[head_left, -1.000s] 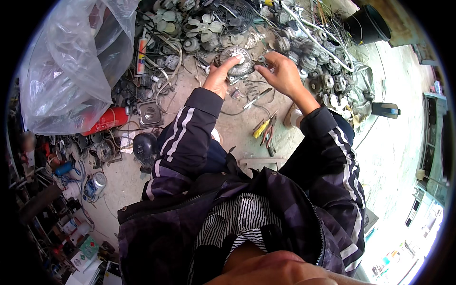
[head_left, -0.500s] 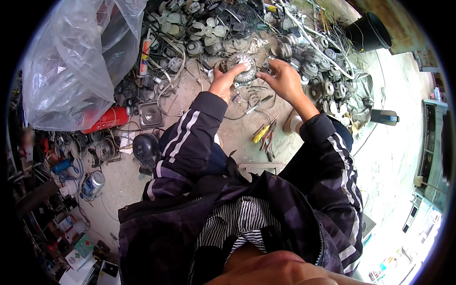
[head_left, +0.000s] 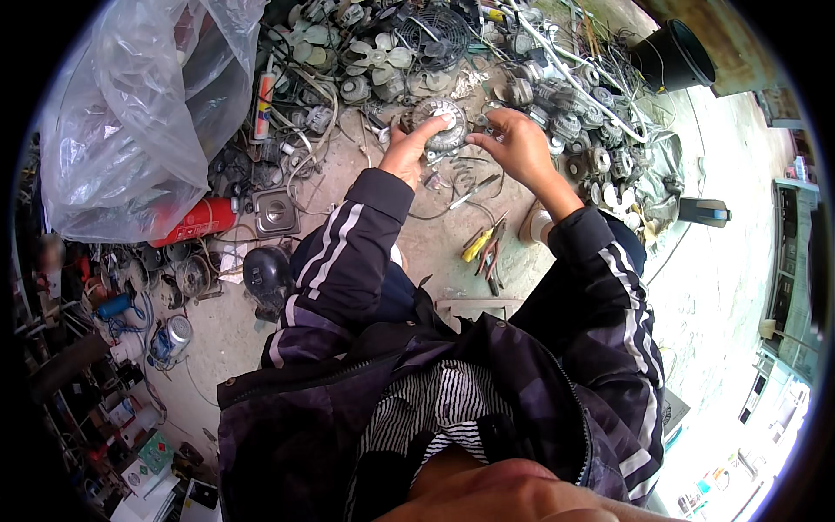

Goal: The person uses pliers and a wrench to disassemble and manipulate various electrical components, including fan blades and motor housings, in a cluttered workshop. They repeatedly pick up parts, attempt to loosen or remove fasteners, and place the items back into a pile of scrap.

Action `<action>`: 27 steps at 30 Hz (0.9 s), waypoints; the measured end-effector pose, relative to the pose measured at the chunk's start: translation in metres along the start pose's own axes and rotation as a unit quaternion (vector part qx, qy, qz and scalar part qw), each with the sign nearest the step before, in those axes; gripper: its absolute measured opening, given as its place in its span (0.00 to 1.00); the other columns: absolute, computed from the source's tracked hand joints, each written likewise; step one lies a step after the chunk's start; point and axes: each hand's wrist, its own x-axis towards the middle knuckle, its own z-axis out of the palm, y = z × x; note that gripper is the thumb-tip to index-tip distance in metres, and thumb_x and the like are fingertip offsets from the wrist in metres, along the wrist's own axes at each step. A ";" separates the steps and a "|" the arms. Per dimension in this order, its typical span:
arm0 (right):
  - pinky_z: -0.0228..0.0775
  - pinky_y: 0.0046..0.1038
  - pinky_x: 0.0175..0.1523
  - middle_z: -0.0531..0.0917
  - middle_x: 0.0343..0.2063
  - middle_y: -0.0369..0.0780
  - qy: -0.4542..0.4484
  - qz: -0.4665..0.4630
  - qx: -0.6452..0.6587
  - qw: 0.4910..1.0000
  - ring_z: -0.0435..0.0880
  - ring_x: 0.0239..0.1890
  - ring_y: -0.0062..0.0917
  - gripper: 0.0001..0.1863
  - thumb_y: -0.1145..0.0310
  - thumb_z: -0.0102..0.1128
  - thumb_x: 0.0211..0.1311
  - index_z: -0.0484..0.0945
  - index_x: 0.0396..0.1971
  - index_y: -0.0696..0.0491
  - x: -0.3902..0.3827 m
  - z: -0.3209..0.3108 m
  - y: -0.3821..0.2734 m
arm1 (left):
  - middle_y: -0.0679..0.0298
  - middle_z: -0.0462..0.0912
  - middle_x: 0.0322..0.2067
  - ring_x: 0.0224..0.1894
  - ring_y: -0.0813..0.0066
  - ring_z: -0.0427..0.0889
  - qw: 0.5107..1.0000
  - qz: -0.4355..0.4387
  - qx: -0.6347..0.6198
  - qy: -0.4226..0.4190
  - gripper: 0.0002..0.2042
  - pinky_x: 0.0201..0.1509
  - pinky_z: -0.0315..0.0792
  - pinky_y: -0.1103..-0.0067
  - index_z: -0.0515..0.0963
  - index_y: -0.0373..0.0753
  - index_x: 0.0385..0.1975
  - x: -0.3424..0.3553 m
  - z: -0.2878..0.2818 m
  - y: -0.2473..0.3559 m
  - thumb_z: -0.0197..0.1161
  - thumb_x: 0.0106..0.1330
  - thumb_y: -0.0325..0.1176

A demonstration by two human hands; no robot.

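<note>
Fan motor (head_left: 441,124), a small round grey one, sits on the ground between both hands, though fingers cover its near edges and the fisheye blur makes its details hard to read. Left hand (head_left: 410,146) grips its left side with the thumb on top, arm stretched forward; right hand (head_left: 513,143) pinches at its right edge, whatever's in those fingertips is too small to tell. Yellow-handled pliers (head_left: 484,246) lie near the right forearm.

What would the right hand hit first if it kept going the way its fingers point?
Probably the round grey motor: the right hand points left at it, fingertips close to its edge. Actual contact is unclear.
</note>
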 end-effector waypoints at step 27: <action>0.72 0.38 0.37 0.82 0.26 0.42 0.047 -0.044 0.033 0.997 0.81 0.33 0.41 0.11 0.64 0.66 0.50 0.80 0.33 0.50 -0.002 0.009 0.018 | 0.64 0.79 0.45 0.46 0.72 0.80 0.997 -0.071 0.017 -0.004 0.22 0.49 0.76 0.74 0.72 0.41 0.51 -0.002 0.000 0.005 0.68 0.57 0.32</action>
